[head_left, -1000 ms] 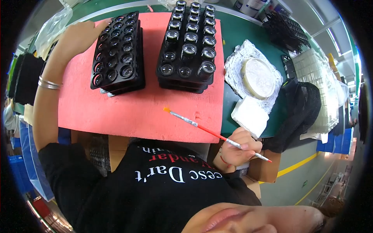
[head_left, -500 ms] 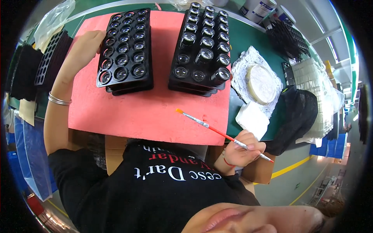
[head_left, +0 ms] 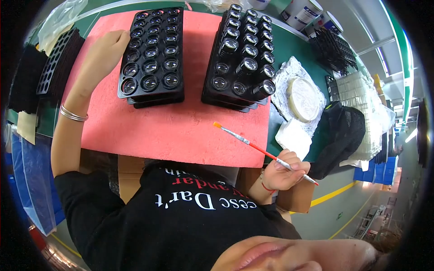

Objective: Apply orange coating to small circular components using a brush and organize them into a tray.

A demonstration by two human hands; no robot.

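My right hand [head_left: 284,171] is closed around a thin paintbrush [head_left: 257,148] with a red and silver handle. Its orange bristle tip points up-left over the pink foam mat [head_left: 181,131]. At the far left, my left hand [head_left: 110,50] is closed at the left edge of a black lens tray [head_left: 161,94]; its fingertips are partly hidden. Round glass lenses sit in that tray's holes. To its right stands a second black tray [head_left: 230,101], bearing several taller black lens barrels [head_left: 247,66] with glass tops. Lower lenses show at its near-left corner.
Right of the mat lie a round pale dish [head_left: 304,100] on crumpled white wrap and a white cloth pad [head_left: 294,137]. Beyond them are a black mesh bag [head_left: 341,135] and stacked clear trays [head_left: 361,104]. Stacked black trays [head_left: 56,63] stand at left; cans [head_left: 302,16] stand behind.
The left tray and my left hand appear slightly farther right, while the whole view has also shifted a little. The paintbrush has moved slightly to the right, still in my right hand.
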